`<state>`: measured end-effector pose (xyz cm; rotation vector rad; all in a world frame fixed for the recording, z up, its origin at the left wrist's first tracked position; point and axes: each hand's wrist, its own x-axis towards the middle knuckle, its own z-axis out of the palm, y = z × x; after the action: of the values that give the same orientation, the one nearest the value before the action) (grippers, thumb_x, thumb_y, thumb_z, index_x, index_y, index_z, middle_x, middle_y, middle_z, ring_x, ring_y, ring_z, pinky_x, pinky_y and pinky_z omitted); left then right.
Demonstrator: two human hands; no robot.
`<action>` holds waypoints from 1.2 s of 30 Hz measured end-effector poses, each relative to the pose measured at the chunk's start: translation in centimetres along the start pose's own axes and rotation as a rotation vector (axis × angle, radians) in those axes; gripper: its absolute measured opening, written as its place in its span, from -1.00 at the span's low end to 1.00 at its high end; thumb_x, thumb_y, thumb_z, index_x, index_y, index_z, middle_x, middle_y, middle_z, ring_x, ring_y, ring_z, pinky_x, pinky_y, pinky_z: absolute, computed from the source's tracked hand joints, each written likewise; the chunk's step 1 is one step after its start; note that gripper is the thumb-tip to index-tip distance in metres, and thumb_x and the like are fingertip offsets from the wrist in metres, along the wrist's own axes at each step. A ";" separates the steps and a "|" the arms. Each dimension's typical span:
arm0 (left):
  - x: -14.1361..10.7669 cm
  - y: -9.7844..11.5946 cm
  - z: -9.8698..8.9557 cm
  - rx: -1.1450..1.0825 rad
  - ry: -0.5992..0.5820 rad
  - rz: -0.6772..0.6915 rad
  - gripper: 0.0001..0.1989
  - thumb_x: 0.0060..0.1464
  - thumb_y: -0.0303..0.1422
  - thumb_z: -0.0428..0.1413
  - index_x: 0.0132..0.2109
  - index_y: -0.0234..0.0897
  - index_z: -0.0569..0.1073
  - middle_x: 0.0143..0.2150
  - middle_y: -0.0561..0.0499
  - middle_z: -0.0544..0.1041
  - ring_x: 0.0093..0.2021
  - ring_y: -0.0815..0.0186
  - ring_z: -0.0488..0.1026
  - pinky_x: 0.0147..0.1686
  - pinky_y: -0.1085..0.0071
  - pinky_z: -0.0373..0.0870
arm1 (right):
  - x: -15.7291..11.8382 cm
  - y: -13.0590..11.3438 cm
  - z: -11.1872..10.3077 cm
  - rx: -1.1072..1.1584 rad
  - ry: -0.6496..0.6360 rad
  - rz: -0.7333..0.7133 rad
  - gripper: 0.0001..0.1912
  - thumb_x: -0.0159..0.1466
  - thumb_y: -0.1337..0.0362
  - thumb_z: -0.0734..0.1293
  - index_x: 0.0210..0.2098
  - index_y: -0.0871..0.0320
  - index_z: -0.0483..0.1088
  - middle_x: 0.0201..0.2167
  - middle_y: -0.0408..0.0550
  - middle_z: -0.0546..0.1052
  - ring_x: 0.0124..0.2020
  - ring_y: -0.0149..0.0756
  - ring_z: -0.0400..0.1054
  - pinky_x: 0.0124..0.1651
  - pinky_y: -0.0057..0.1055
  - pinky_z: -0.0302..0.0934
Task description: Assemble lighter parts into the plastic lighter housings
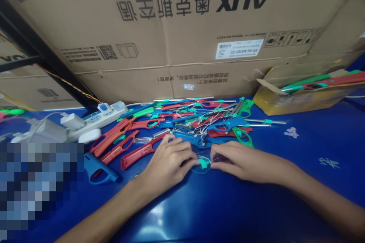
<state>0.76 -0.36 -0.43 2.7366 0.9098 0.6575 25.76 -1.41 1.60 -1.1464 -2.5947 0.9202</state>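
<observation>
My left hand [173, 157] and my right hand [232, 159] meet over the table, fingers closed. Between their fingertips is a small teal lighter trigger [203, 163] with a thin white wire beside it. My left thumb and fingers pinch this piece at its left side. A small dark purple part [219, 158] sits in my right fingers, mostly covered by them; its kind is unclear. Under the trigger a blue rounded shape shows, partly hidden. Just beyond my hands lies a blue lighter shell [188, 138] in a heap of gas lighter parts.
Red half shells [142, 153] and a blue handle shell [99, 169] lie to the left. Behind them is a power strip [98, 119] with chargers. An open carton [291, 98] of lighters stands at the back right. A large cardboard sheet [171, 45] closes off the back.
</observation>
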 end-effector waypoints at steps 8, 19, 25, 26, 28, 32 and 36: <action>-0.5 0.0 -0.1 0.109 -0.019 0.083 -0.84 0.36 -0.29 0.06 -0.18 -0.16 0.51 -0.29 0.08 0.49 -0.23 0.27 0.33 -0.03 0.22 0.09 | 0.0 -0.2 0.1 -0.010 0.016 0.016 -0.80 0.40 0.10 0.23 -0.17 0.09 0.35 -0.24 -0.10 0.49 -0.22 -0.31 0.36 -0.23 -0.41 0.17; -0.2 0.2 -0.6 -0.020 -0.095 0.019 -0.81 0.37 -0.36 0.01 -0.13 -0.20 0.53 -0.27 0.04 0.50 -0.22 0.27 0.33 -0.07 0.24 0.13 | 0.1 -0.5 0.2 -0.027 0.047 0.028 -0.85 0.36 0.19 0.23 -0.28 0.11 0.34 -0.39 -0.13 0.44 -0.35 -0.35 0.29 -0.32 -0.42 0.12; -0.1 0.2 -0.4 -0.017 -0.107 0.002 -0.80 0.38 -0.33 0.02 -0.12 -0.19 0.54 -0.26 0.03 0.51 -0.21 0.26 0.34 -0.09 0.24 0.12 | 0.2 -0.5 0.3 -0.045 0.063 0.041 -0.80 0.38 0.13 0.23 -0.26 0.11 0.37 -0.37 -0.12 0.48 -0.35 -0.35 0.31 -0.32 -0.42 0.11; -0.1 0.2 -0.4 -0.005 -0.107 0.000 -0.80 0.38 -0.33 0.02 -0.12 -0.19 0.54 -0.26 0.03 0.51 -0.21 0.25 0.34 -0.08 0.24 0.11 | 0.2 -0.5 0.3 -0.047 0.069 0.041 -0.77 0.39 0.11 0.23 -0.25 0.12 0.37 -0.36 -0.11 0.49 -0.34 -0.34 0.32 -0.32 -0.42 0.11; -0.1 0.1 -0.4 0.000 -0.108 0.003 -0.81 0.38 -0.33 0.03 -0.12 -0.18 0.54 -0.25 0.04 0.51 -0.21 0.26 0.34 -0.07 0.23 0.11 | 0.4 -0.6 0.4 -0.059 0.085 0.051 -0.71 0.41 0.05 0.21 -0.26 0.12 0.39 -0.35 -0.10 0.50 -0.33 -0.33 0.35 -0.31 -0.41 0.11; -0.1 0.2 -0.7 -0.021 -0.117 0.026 -0.84 0.37 -0.35 0.04 -0.09 -0.17 0.53 -0.25 0.05 0.50 -0.20 0.27 0.33 -0.06 0.25 0.11 | 0.8 -0.6 0.9 -0.121 0.132 0.105 -0.65 0.41 0.01 0.20 -0.32 0.12 0.40 -0.40 -0.10 0.51 -0.35 -0.31 0.36 -0.31 -0.39 0.08; -0.2 0.3 -1.1 -0.042 -0.145 0.013 -0.81 0.39 -0.39 0.00 -0.12 -0.19 0.52 -0.23 0.04 0.50 -0.17 0.27 0.34 -0.06 0.27 0.14 | 1.0 -0.4 1.3 -0.132 0.151 0.106 -0.65 0.39 -0.01 0.23 -0.34 0.12 0.40 -0.42 -0.10 0.49 -0.37 -0.31 0.35 -0.34 -0.39 0.05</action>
<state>0.26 -0.66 0.56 2.7135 0.8367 0.4673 24.35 -1.55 0.73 -1.3430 -2.5248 0.6604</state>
